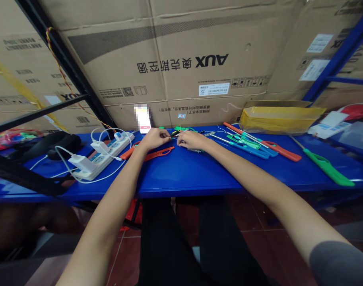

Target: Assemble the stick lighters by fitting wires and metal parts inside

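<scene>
Grey sleeve (339, 258) fills lower right; mid-frame, the left hand (156, 139) pinches a black piece (175, 134), the right hand (191, 140)'s grip I cannot tell; the orange shell (155, 155) just below looks unassembled, the green lighter (329, 169) far right whole, so work seems partway

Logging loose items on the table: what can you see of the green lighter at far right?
The green lighter has a long, glossy handle that looks plastic, with an oval opening towards the front, and a thin rod that looks like metal. It lies aslant on the blue table, rod pointing away and leftward, the handle's butt near the table's front edge. It sits right of an orange lighter, apart from it. Neither hand touches it. Any finer marks are too small to read.
</scene>
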Available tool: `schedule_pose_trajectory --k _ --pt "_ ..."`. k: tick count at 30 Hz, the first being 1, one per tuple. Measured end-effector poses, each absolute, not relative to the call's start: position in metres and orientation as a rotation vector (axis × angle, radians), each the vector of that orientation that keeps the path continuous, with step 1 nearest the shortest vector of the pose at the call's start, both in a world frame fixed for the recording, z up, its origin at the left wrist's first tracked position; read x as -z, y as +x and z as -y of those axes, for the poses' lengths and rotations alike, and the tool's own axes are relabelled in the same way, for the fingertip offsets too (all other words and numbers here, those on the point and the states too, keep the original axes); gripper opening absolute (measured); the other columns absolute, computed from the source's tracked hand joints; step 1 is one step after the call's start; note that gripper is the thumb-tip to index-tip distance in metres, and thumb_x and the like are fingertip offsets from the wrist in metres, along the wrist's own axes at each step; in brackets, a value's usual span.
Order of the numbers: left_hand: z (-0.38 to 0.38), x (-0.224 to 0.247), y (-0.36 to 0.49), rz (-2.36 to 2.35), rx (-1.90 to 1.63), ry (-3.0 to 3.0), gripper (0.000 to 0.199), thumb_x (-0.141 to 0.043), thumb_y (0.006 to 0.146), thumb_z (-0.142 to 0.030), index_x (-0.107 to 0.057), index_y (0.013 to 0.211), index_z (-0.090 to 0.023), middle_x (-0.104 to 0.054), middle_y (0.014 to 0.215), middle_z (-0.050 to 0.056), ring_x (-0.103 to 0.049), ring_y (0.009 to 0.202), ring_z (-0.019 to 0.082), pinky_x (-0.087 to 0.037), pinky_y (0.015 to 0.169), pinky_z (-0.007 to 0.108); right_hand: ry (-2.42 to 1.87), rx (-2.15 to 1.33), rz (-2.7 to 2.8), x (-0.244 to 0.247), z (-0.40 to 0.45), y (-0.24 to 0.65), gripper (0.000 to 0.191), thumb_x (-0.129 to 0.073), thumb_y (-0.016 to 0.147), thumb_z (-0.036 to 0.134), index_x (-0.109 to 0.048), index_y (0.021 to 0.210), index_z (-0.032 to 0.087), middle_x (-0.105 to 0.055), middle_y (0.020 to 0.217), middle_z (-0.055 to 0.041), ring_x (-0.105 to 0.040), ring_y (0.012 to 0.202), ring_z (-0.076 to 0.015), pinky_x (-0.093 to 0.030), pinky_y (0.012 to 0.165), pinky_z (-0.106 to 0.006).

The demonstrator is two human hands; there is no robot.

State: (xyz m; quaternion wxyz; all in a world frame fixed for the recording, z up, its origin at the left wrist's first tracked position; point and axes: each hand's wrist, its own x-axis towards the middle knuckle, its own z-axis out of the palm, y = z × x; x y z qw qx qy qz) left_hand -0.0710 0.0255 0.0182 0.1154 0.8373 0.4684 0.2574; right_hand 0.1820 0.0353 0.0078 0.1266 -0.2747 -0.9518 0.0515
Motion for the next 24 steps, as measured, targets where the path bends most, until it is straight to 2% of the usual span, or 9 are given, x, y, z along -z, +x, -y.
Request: schedule_pose_trajectory --k 6,14,20,24 --pt "-0.025 -0.018 -0.072 -1.385 -0.757 2.428 0.025 -0.070 0.089 -0.040 -0.083 0.093 -0.019 -0.081 0.086 0.007 -0.072 0.078 0.021 -0.051 0.073 0.032 -0.843 -0.144 2.553 -0.010 -0.043 0.193 0.021 -0.065 0.108 0.017 -0.084 0.116 0.018 -0.081 0.118 -0.0118 -0.071 0.107 -0.0232 -0.049 0.096 -0.035" --pt "-0.033 -0.011 -0.075 -1.383 -0.771 2.413 0.023 -0.073 0.088 -0.039 -0.083 0.094 -0.019 -0.083 0.093 0.008 -0.073 0.082 0.022 -0.053 0.076 0.033 -0.941 -0.161 2.551 -0.008 -0.051 0.202 0.022 -0.065 0.103 0.017 -0.086 0.111 0.018 -0.082 0.117 -0.0106 -0.071 0.103 -0.0228 -0.046 0.092 -0.033" --pt "-0.029 -0.016 -0.075 -1.378 -0.753 2.462 0.022 -0.074 0.089 -0.039 -0.084 0.096 -0.020 -0.080 0.090 0.008 -0.071 0.081 0.022 -0.052 0.076 0.034 -1.019 -0.214 2.621 -0.020 -0.041 0.205 0.021 -0.069 0.095 0.019 -0.087 0.105 0.019 -0.083 0.103 -0.0081 -0.069 0.086 -0.0197 -0.042 0.075 -0.031" --pt "-0.024 -0.018 -0.064 -1.364 -0.795 2.533 0.021 -0.071 0.090 -0.037 -0.084 0.094 -0.021 -0.082 0.095 0.008 -0.070 0.084 0.022 -0.052 0.078 0.034 -1.052 -0.320 2.667 -0.025 -0.041 0.210 0.019 -0.071 0.092 0.020 -0.087 0.102 0.018 -0.084 0.097 -0.0080 -0.071 0.083 -0.0192 -0.045 0.074 -0.031"
